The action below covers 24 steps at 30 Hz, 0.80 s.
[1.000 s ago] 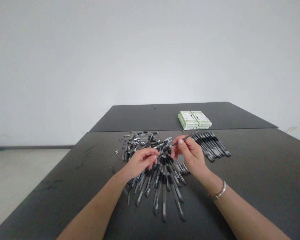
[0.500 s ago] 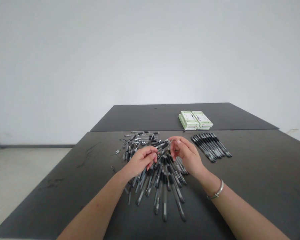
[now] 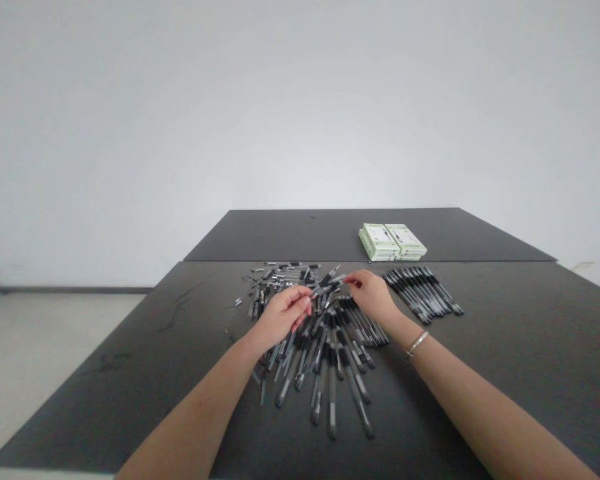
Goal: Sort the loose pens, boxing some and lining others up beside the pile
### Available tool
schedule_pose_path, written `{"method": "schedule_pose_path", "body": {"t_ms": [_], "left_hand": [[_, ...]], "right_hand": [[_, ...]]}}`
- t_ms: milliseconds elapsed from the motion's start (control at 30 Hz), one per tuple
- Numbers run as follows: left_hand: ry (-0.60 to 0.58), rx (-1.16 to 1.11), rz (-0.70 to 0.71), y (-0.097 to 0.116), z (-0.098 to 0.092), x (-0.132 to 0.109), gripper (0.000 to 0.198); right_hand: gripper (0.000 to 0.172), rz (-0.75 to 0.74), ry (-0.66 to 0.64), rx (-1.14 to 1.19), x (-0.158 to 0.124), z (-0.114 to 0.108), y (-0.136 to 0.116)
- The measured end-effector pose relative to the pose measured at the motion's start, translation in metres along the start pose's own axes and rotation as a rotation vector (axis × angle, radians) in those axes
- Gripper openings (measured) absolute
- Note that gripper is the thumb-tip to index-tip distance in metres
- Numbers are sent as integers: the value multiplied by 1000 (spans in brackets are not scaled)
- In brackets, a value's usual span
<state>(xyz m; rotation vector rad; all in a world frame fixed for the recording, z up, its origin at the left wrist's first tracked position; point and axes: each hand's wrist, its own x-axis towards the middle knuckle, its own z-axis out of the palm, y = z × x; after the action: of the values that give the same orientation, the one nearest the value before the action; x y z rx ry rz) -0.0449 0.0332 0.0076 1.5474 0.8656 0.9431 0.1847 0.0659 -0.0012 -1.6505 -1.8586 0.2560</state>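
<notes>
My left hand (image 3: 281,315) is closed, thumb against fingers, on a few black-and-clear pens (image 3: 329,285) that point up and to the right. With its fingertips, my right hand (image 3: 373,295) pinches the far right end of one of these pens; the exact part under the fingers is too small to make out. Below both hands, a large heap of loose pens (image 3: 331,393) fans out toward me. Pen parts (image 3: 290,267), some of them thin and metallic, lie scattered behind my left hand.
To the right, a neat row of pens (image 3: 424,293) lies side by side on the black table (image 3: 505,347). Behind it stand stacked white-and-green boxes (image 3: 393,241). A seam crosses the table in front of the boxes. A pale wall (image 3: 300,100) rises behind the table.
My right hand has turned and shifted slightly up, its fingers now reaching left to the pen's end. More pens under it show. My left hand has barely moved.
</notes>
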Motion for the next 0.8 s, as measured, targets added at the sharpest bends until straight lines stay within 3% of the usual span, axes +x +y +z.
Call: {"method": "schedule_pose_path", "body": {"t_ms": [433,633,800], "left_hand": [[-2,9,-15,1,-1,0,32],[-5,7,-19,0,-1,0,33],[-11,8,-7,-1,0,-1,31]], "right_hand": [[19,-108,-272,-270,23,6,-4],[13,-114,-274,-262,25,6,-7],[8,-102,-202,-136,22,3,-9]]}}
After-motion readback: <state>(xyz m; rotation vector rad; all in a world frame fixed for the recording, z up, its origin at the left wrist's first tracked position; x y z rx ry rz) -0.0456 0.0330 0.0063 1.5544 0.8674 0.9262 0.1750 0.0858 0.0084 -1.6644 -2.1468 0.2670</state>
